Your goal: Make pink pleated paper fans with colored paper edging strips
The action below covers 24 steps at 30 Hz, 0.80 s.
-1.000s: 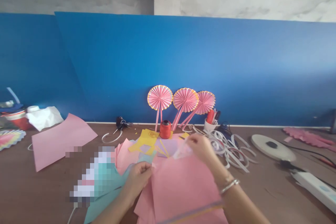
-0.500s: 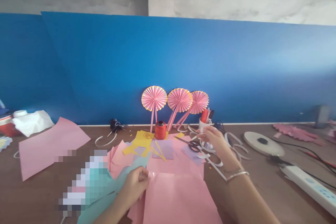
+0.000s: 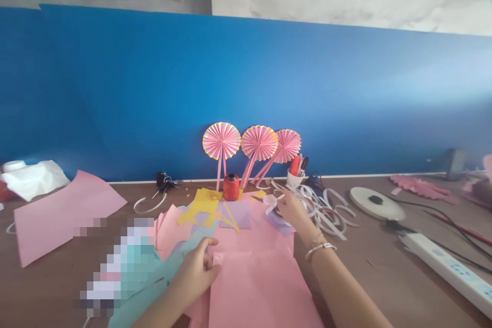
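My left hand (image 3: pixel 198 269) pinches the near-left edge of a large pink paper sheet (image 3: pixel 257 287) that lies on the brown table (image 3: pixel 384 277), over a teal sheet (image 3: pixel 154 292). My right hand (image 3: pixel 291 209), with a bracelet on the wrist, reaches forward past the sheet. Its fingers are curled on a small white paper strip (image 3: pixel 271 200), just above a lilac scrap (image 3: pixel 280 223). A heap of curled white strips (image 3: pixel 326 207) lies right of that hand.
Three pink paper fans (image 3: pixel 249 143) lean on the blue wall behind a red thread spool (image 3: pixel 231 187) and a cup of pens (image 3: pixel 295 174). Yellow scraps (image 3: pixel 202 205), another pink sheet (image 3: pixel 57 212), a white round lamp base (image 3: pixel 376 204) and a power strip (image 3: pixel 446 264) lie around.
My right hand went from the pink sheet out to the heap of white strips, then drew back a little to the left. My left hand stayed on the sheet's edge.
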Available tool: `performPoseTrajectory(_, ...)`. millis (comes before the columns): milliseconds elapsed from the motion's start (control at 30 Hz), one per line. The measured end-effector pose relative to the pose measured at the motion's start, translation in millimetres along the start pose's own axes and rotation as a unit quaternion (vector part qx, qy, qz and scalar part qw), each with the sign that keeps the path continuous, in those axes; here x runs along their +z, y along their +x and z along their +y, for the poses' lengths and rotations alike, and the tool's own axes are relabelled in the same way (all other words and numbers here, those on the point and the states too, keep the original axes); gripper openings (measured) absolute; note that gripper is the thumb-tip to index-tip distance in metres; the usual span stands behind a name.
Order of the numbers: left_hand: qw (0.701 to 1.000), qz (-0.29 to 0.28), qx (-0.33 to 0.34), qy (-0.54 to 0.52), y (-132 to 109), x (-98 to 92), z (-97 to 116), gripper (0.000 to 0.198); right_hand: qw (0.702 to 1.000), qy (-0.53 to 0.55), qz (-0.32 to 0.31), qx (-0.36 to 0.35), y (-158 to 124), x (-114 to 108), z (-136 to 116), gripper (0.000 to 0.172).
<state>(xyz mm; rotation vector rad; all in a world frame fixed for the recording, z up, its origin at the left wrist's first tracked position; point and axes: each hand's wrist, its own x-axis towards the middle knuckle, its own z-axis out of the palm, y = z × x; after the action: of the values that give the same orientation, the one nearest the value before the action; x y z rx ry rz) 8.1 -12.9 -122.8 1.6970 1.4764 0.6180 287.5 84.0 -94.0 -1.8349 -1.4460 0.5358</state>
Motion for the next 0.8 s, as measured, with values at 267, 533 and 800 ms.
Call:
performPoseTrajectory(267,0.998,-0.017,0.005,0.064,-1,3.2,-3,0.05,0.982,-0.116,-0.096,-0.11,-22,3,-27,0.015)
performPoseTrajectory(533,0.996,-0.012,0.007,0.086,-2,4.3,0,0.047,0.963,-0.068,-0.148,-0.214,-56,65,-33,0.011)
performPoseTrajectory(800,0.997,-0.01,-0.012,0.082,-3,3.5,5,0.044,0.964,-0.028,-0.112,-0.24,-55,78,-20,0.018)
